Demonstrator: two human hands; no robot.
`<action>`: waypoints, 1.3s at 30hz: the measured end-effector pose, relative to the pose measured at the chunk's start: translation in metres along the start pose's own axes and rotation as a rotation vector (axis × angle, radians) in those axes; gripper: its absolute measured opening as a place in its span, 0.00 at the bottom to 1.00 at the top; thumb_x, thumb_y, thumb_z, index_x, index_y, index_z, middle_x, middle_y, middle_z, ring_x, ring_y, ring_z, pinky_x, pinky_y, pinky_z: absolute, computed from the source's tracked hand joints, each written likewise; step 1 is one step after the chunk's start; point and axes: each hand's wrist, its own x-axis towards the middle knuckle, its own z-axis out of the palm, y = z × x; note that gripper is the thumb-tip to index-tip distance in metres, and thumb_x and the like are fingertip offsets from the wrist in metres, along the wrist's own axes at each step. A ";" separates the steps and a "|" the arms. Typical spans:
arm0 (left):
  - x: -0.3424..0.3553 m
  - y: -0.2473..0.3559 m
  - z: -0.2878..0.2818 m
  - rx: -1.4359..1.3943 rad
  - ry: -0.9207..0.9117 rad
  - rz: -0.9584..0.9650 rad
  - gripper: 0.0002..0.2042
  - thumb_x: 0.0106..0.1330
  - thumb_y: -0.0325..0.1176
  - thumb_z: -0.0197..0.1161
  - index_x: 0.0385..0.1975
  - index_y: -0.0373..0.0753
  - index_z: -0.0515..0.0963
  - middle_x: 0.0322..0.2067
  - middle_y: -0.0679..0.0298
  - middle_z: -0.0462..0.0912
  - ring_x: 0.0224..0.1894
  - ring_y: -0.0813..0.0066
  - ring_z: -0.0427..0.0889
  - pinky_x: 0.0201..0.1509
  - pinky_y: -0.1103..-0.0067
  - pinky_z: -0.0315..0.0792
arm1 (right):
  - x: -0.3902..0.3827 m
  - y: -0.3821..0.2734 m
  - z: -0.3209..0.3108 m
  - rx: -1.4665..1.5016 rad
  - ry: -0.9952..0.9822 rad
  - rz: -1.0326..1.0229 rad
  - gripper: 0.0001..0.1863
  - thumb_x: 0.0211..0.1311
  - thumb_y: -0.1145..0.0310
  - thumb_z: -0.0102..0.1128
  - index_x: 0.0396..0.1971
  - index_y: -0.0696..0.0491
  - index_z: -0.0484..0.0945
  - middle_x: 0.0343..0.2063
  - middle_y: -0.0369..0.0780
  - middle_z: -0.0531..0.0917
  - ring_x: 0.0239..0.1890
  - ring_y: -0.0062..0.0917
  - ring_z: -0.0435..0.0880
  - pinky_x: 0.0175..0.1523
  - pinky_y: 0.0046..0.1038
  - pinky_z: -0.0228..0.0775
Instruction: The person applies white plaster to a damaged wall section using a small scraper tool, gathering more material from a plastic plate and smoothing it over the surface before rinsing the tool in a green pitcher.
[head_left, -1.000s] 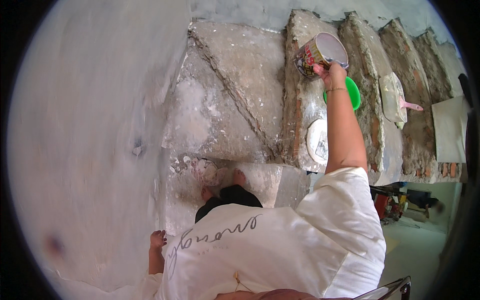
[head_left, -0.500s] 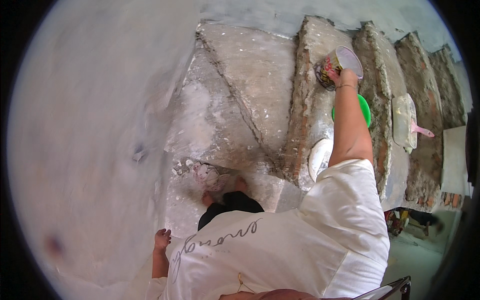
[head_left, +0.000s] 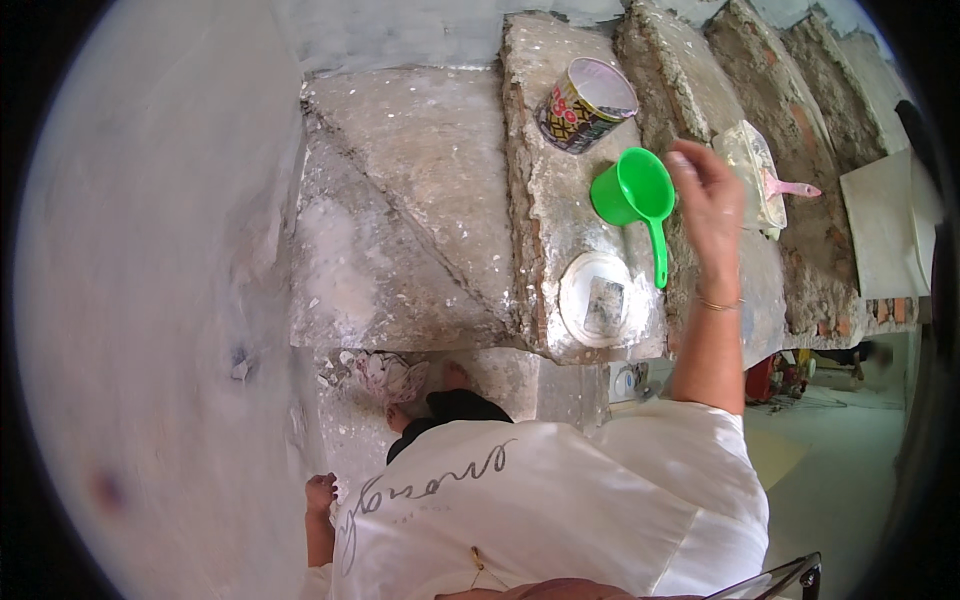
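My right hand [head_left: 708,205], blurred by motion, is over the rough steps with its fingers loosely bent and apart, and I see nothing in them. Just left of it stands a green dipper [head_left: 618,195], its handle pointing toward me. A paint bucket [head_left: 575,118] with a yellow, pink and black label sits farther off on the same step. Nearer me is a round white lid [head_left: 573,310] with a grey square patch on it. My left hand [head_left: 320,492] hangs low beside my shirt, fingers curled in; whatever it might hold is hidden.
On a higher step to the right rests a whitish tub [head_left: 748,165] with a pink-handled brush [head_left: 795,188] across it. The steps [head_left: 800,110] have broken, crumbly edges. A grey plastered wall [head_left: 150,250] rises on the left. A crumpled patterned cloth [head_left: 392,378] lies by my feet.
My right hand has let go of the paint bucket and drawn back toward me, right of the dipper. The view has shifted, so the dipper and lid show fully. My left hand stays low.
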 end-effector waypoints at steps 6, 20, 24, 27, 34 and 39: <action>0.009 0.047 -0.003 -0.092 0.099 -0.100 0.10 0.56 0.32 0.58 0.34 0.32 0.73 0.20 0.64 0.74 0.20 0.78 0.72 0.21 0.82 0.68 | 0.053 0.017 -0.144 -0.677 0.258 -0.212 0.14 0.53 0.69 0.58 0.41 0.55 0.78 0.34 0.44 0.82 0.38 0.29 0.81 0.44 0.27 0.70; 0.014 -0.013 0.015 -0.079 -0.035 -0.004 0.15 0.55 0.34 0.60 0.40 0.34 0.72 0.25 0.64 0.75 0.23 0.76 0.73 0.23 0.79 0.68 | 0.139 0.144 -0.223 -1.392 -0.368 -0.135 0.18 0.43 0.77 0.57 0.38 0.52 0.80 0.39 0.44 0.81 0.42 0.41 0.78 0.53 0.40 0.62; 0.010 -0.017 0.012 -0.080 -0.016 -0.031 0.15 0.55 0.34 0.61 0.40 0.34 0.72 0.26 0.63 0.76 0.23 0.75 0.74 0.23 0.79 0.69 | 0.133 0.169 -0.214 -1.420 -0.391 -0.002 0.17 0.43 0.75 0.56 0.37 0.48 0.81 0.34 0.44 0.82 0.42 0.39 0.78 0.54 0.40 0.63; 0.005 -0.009 0.011 -0.105 -0.003 -0.043 0.16 0.55 0.34 0.61 0.41 0.34 0.72 0.27 0.63 0.76 0.23 0.75 0.74 0.23 0.79 0.69 | 0.121 0.153 -0.197 -1.406 -0.401 0.080 0.15 0.47 0.72 0.55 0.38 0.46 0.81 0.37 0.44 0.81 0.45 0.40 0.77 0.56 0.42 0.62; 0.016 -0.009 0.005 0.028 -0.006 0.036 0.17 0.55 0.35 0.61 0.42 0.33 0.72 0.28 0.62 0.77 0.24 0.75 0.74 0.24 0.78 0.70 | 0.114 0.179 -0.192 -1.484 -0.127 0.061 0.19 0.54 0.65 0.52 0.48 0.40 0.76 0.51 0.42 0.75 0.58 0.44 0.66 0.59 0.43 0.60; 0.000 0.048 0.004 -0.160 0.043 -0.208 0.17 0.55 0.35 0.61 0.42 0.33 0.72 0.28 0.61 0.77 0.25 0.75 0.74 0.25 0.78 0.70 | 0.107 0.153 -0.182 -1.523 -0.349 0.237 0.20 0.55 0.66 0.49 0.50 0.41 0.74 0.52 0.42 0.73 0.56 0.46 0.67 0.58 0.43 0.62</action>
